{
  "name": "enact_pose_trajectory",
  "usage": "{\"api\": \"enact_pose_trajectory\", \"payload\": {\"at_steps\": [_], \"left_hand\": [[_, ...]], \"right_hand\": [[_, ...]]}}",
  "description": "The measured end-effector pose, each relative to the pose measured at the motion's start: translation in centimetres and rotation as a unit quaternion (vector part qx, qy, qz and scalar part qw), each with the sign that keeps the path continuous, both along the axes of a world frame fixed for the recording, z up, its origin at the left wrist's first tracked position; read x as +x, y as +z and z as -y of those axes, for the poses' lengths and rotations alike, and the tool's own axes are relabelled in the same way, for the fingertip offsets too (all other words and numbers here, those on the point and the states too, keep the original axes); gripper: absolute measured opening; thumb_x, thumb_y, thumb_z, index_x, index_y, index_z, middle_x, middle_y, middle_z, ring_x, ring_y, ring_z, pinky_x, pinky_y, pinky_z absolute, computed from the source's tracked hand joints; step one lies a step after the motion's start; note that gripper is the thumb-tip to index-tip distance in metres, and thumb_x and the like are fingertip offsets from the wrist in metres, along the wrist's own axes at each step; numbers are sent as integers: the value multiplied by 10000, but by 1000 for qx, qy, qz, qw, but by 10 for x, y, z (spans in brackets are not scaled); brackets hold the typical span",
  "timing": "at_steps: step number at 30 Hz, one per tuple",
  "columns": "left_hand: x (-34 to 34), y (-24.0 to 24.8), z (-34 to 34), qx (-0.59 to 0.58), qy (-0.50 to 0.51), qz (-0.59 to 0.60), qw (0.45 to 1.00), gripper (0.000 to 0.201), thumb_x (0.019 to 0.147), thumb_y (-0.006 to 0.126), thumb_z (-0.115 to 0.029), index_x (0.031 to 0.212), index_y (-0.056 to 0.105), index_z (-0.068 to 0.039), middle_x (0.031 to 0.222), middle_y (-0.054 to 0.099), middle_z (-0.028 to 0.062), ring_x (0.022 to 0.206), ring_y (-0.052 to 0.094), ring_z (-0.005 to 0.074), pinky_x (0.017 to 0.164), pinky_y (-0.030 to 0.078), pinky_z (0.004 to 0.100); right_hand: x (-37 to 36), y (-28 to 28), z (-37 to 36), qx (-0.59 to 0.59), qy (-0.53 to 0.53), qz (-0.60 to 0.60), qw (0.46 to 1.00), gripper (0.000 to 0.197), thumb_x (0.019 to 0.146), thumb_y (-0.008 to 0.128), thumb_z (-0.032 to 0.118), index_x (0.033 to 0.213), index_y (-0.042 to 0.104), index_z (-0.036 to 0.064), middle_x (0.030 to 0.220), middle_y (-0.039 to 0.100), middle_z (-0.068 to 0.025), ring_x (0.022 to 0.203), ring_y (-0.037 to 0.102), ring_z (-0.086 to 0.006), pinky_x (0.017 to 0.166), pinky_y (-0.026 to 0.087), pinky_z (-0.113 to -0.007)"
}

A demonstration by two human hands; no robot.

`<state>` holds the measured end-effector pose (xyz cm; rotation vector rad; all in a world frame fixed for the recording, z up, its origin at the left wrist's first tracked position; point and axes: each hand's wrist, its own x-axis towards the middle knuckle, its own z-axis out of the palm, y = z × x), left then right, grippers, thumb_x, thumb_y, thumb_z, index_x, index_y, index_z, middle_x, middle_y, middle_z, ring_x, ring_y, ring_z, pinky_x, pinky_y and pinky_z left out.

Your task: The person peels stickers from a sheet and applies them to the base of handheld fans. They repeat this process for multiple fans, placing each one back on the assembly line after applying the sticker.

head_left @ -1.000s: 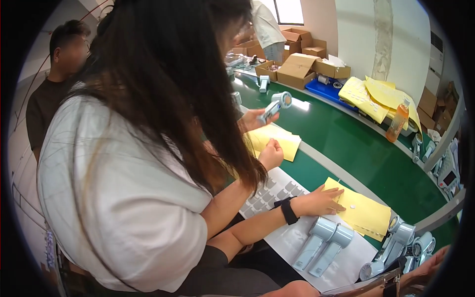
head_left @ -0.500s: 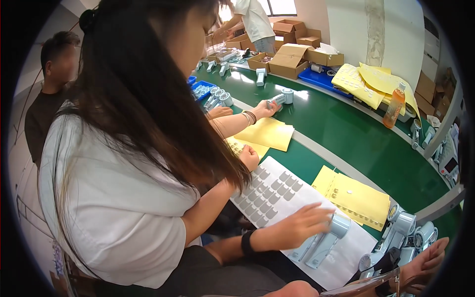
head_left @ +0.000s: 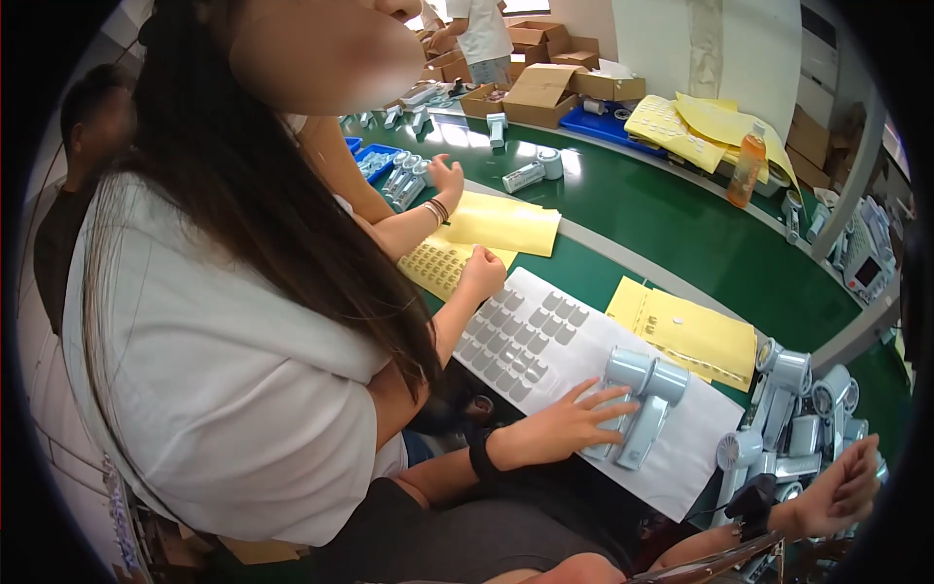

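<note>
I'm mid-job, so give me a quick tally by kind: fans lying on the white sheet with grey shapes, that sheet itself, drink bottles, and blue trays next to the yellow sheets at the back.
Light-blue fans: 2
White sheet: 1
Orange drink bottle: 1
Blue tray: 1
Total: 5

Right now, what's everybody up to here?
A co-worker's right hand is spread over two pale-blue, fan-like devices lying on a white sheet with grey shapes; their left hand is curled near yellow sheets. At lower right, another hand, loosely curled, is by a heap of similar devices.
</note>
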<state>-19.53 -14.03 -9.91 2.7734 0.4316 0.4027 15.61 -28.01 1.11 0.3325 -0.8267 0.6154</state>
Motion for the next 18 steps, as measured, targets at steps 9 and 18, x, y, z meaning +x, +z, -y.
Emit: {"api": "enact_pose_trajectory", "payload": {"at_steps": [9,18], "left_hand": [[-33,14,-4,22,94,190,977,384,805,656,-50,1180,575,-76,1371,545,111,1310,505,328,1180,202,532],[-80,-28,35,-273,242,645,671,519,863,650,-72,1302,377,-29,1032,520,86,871,564,178,931,459,371]], "right_hand": [[-103,-29,-25,-413,-112,140,893,425,1039,435,222,633,373,113,587,303,18,542,275,-102,643,362,-231],[-238,-95,-82,-501,-208,496,679,96,898,605,21,982,640,-11,762,572,-66,707,586,-137,652,468,-282]]}}
